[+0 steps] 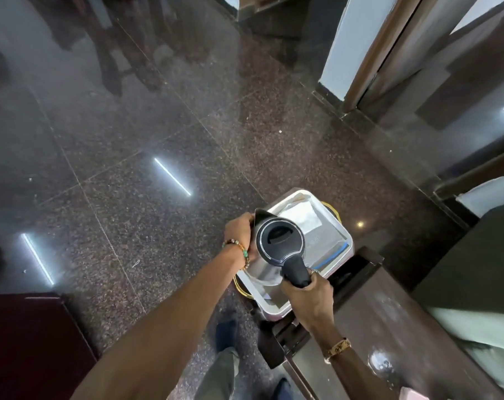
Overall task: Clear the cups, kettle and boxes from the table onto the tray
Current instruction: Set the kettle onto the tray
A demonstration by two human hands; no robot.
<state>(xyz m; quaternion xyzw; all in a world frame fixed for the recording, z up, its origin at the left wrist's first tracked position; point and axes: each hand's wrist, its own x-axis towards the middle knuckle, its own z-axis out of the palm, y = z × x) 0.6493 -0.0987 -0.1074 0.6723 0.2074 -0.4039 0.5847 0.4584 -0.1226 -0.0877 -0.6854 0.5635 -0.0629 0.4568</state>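
Right hand [307, 295], nearest the camera, is wrapped tight round the black handle [295, 269] of the kettle [281, 241], fingers curled under and out of sight. Left hand [239, 230], a beaded bracelet [239, 251] at its wrist, cups the steel wall on the opposite side, close to the spout, with its fingers bent against the metal. So both hands hold the one kettle, which stands upright, lid closed, over the near end of the white tray [347, 241]. Whether its base is touching the tray floor I cannot tell.

The kettle looks rigid, and I judge it moderately heavy, more so if water is inside, which the closed lid hides. The polished steel is likely slick under a palm, so the handle is the proper place to carry the load, with the other hand only steadying the body. It should set down flat and stay put.

Further along the tray lies a sheet of white paper [302, 216], and something blue-edged sits by the right rim. A gold wire ring [239, 287] shows beneath the tray. A dark wooden top [375, 313] runs along the right, and speckled polished floor [158, 125] spreads beyond. No cups or boxes can be made out
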